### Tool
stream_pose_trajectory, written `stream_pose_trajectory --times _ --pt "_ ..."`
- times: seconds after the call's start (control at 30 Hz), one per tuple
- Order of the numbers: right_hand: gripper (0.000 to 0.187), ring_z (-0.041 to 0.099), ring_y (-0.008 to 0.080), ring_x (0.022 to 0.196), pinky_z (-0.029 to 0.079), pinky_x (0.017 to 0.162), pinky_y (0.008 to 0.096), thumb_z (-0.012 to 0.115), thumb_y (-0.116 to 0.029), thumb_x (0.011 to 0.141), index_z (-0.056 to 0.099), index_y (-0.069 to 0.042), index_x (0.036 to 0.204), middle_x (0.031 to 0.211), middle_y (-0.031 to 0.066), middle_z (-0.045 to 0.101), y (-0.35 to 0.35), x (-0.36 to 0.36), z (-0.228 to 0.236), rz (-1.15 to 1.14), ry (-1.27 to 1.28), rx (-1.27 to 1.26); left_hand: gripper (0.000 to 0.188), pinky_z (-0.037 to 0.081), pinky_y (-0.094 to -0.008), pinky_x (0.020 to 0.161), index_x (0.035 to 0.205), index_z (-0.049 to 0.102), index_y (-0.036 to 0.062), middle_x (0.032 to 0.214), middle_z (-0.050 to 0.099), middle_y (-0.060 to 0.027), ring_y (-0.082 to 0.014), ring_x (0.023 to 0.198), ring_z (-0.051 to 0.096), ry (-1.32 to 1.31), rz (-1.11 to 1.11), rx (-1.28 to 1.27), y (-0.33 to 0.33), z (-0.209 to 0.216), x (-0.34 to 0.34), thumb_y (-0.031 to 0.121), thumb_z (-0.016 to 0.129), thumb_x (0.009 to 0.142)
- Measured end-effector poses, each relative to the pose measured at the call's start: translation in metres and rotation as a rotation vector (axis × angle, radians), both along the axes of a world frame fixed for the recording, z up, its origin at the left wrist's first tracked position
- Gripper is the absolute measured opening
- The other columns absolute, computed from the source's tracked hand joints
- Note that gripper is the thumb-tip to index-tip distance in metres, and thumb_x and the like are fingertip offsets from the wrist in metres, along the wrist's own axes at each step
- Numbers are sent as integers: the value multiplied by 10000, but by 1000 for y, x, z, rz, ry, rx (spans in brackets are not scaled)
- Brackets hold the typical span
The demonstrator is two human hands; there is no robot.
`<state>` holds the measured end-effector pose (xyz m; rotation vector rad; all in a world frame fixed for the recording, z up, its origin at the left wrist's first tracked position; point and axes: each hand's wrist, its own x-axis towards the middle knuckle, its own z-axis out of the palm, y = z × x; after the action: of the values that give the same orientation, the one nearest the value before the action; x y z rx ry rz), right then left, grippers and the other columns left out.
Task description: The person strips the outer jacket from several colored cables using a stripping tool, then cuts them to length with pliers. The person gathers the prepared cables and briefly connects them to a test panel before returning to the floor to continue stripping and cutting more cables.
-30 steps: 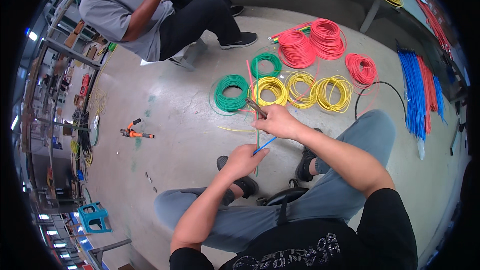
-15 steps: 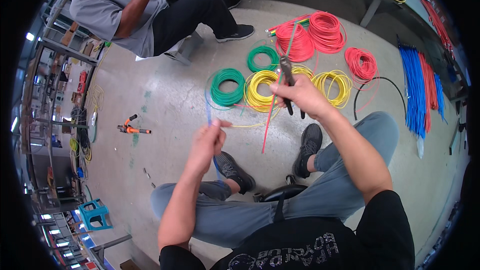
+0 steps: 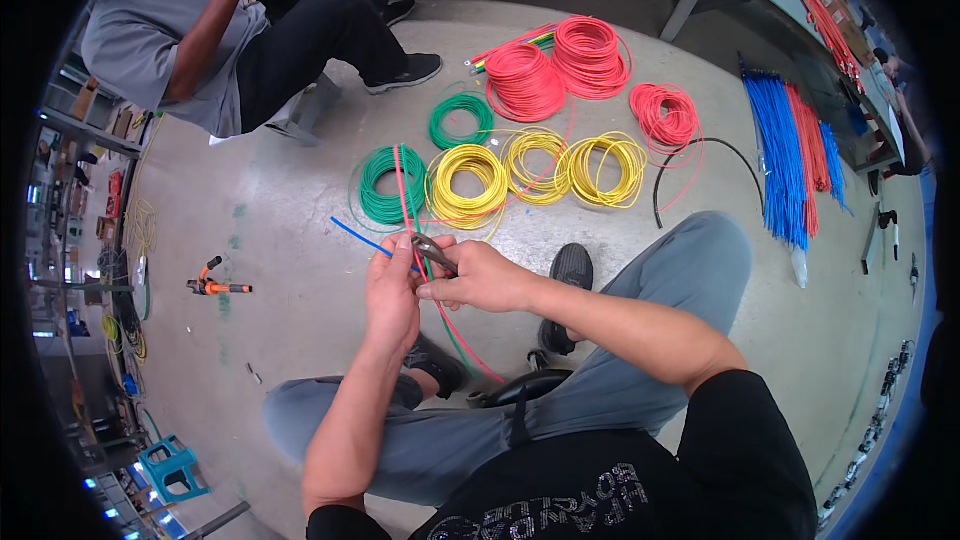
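In front of my knees, my left hand (image 3: 390, 295) is closed on several cut wires. A blue wire (image 3: 357, 234) sticks out to its left. A red wire (image 3: 402, 185) runs up past the fingertips, and a green wire (image 3: 459, 340) trails below with the red one's lower end. My right hand (image 3: 478, 275) grips dark-handled pliers (image 3: 425, 245), whose head lies against the wires beside my left fingertips. Fingers hide where the jaws meet the wires, and which wires each hand pinches is partly covered.
Green (image 3: 392, 186), yellow (image 3: 467, 186) and red wire coils (image 3: 525, 83) lie ahead on the floor. Bundled blue wires (image 3: 775, 160) lie at right. An orange-and-black tool (image 3: 218, 286) and teal stool (image 3: 172, 468) are at left. A seated person (image 3: 190, 50) is at far left.
My hands have come together. The pliers with the red and green wires moved left and down to my left hand, where the blue wire is. The view shifted right.
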<state>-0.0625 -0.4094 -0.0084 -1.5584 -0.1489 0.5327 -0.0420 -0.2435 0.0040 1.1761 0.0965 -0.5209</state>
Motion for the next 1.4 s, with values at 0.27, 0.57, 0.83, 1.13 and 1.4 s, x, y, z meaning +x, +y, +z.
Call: stream_pose_trajectory --times 0.27,0.57,0.83,1.13,1.4 --pt "333 627 123 621 514 579 292 741 -250 933 545 -38 766 669 54 624 -10 2 -16 -196 60 136 253 285 -219 414 998 512 96 630 389 64 -43 489 388 23 258 56 27 3 31 336 509 1076" --pt "271 628 140 648 513 634 304 719 -240 957 612 -33 818 715 69 662 -26 7 -26 -297 220 248 303 222 -203 426 958 660 94 662 529 62 -2 470 316 62 -106 360 3 -23 -22 364 563 1055" --pt "325 599 140 622 479 599 293 697 -324 971 657 -5 925 662 50 619 -36 18 -63 -261 431 242 252 259 -207 437 1014 653 120 667 547 46 -15 465 339 145 -150 383 16 -28 -23 345 548 1055" --pt "151 629 146 547 477 505 301 669 -160 895 662 -22 834 670 73 654 -43 63 -232 -418 158 -539 293 282 -214 461 999 590 88 612 460 43 -39 481 329 -35 298 195 76 69 27 354 498 1081" --pt "311 687 371 971 539 882 443 694 -196 787 737 -57 1062 1028 195 722 10 65 -299 -132 -169 -837 302 317 -233 508 1002 553 66 584 406 53 -48 519 331 -115 486 157 106 80 35 340 464 1095"
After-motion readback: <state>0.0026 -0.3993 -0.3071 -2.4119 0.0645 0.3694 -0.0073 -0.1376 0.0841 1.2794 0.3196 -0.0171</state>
